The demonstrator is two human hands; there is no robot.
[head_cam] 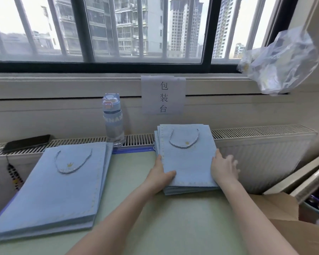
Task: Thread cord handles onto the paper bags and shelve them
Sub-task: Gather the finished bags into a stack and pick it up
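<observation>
Head view: stack of bags [188,162] lies at the far edge of the table [155,218]. Left hand [161,173] holds its left side, thumb on top. Right hand [223,168] touches the right side; fingers blurred, grip unclear. Judgement: light, bendy, prone to sliding apart; support both long sides.
</observation>
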